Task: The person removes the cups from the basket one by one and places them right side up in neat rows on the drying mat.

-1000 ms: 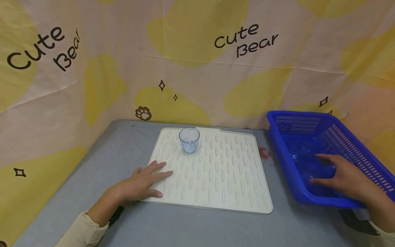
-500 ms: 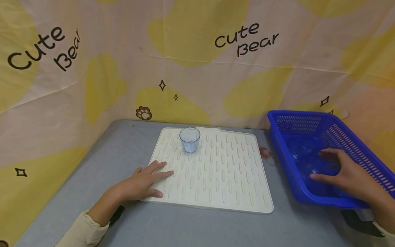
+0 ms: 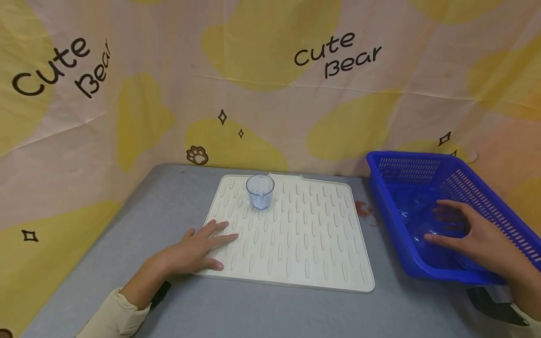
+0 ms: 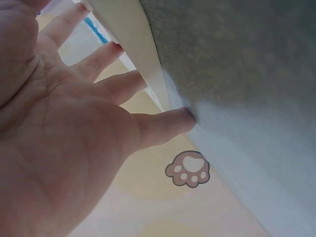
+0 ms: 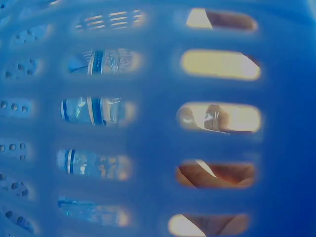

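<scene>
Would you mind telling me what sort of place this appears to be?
Probably a small staged work corner: a "Cute Bear" fabric backdrop hangs behind a grey table, which bears a white ridged mat.

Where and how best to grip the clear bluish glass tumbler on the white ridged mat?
Probably the upper side wall of the tumbler, thumb and fingers opposed, from above and right. It stands upright, widest at the rim and tapering downward, so a low grip could slip upward. The left hand lies on the mat's near left part.
</scene>
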The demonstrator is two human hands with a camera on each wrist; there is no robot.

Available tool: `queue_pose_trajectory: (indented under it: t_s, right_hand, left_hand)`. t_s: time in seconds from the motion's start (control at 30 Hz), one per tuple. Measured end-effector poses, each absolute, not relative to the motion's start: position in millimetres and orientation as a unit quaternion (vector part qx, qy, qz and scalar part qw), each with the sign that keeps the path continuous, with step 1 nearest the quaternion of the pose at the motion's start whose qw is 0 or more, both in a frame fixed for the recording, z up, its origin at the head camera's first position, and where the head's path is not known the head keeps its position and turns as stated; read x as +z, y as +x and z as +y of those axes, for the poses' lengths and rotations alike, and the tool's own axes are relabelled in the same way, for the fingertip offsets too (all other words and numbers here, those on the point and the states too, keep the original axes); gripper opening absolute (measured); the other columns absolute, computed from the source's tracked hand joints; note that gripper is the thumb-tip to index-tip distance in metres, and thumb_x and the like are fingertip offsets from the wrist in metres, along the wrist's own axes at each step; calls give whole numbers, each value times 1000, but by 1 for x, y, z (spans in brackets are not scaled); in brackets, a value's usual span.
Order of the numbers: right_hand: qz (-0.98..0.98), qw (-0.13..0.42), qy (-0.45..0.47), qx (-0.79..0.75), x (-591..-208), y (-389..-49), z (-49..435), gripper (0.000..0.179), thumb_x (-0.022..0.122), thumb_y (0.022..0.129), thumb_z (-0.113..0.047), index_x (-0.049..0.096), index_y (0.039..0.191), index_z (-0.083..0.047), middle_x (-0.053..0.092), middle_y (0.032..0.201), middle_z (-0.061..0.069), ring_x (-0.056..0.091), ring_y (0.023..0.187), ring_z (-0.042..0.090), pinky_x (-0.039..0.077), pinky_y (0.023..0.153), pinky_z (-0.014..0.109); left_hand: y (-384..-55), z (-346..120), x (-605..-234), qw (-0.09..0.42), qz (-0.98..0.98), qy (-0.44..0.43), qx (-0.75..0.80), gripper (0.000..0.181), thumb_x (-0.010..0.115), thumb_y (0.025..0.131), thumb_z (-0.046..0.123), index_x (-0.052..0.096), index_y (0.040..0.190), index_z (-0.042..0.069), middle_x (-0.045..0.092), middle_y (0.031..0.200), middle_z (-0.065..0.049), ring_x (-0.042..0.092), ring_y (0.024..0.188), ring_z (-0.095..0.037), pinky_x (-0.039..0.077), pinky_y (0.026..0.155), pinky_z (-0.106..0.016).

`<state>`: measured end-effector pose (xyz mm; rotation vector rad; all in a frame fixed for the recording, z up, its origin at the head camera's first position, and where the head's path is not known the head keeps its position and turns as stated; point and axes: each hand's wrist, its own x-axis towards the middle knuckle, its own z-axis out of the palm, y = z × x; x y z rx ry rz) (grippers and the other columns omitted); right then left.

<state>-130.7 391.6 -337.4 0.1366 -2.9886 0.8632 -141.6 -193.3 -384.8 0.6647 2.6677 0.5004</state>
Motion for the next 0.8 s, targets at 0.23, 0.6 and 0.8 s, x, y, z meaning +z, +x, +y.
queue_pose_trajectory:
  t_s: [0.23, 0.6, 0.8]
  right_hand:
    - [-960, 22, 41, 276, -335, -129, 392, 93, 81, 84, -35, 29, 154, -3, 48, 141, 34, 53, 109, -2, 37, 66, 4]
    - [-956, 40, 40, 289, -331, -123, 386, 92, 79, 85, -36, 28, 156, -10, 49, 142, 29, 28, 97, -29, 39, 65, 5]
    - [-956, 45, 50, 286, -327, -119, 381, 91, 79, 85, -35, 28, 156, -11, 49, 142, 27, 30, 98, -28, 38, 67, 5]
  left_hand:
    - [-142, -193, -386, 174, 941, 229, 177, 72, 73, 86, 41, 44, 151, 30, 26, 164, -10, 16, 153, -43, 9, 110, -78]
    - [-143, -194, -389, 167, 942, 233, 174, 72, 73, 86, 41, 43, 151, 32, 26, 164, -9, 16, 153, -42, 10, 110, -78]
    - [-143, -194, -388, 170, 942, 229, 176, 72, 73, 87, 41, 43, 151, 31, 25, 165, -9, 14, 153, -43, 9, 110, -78]
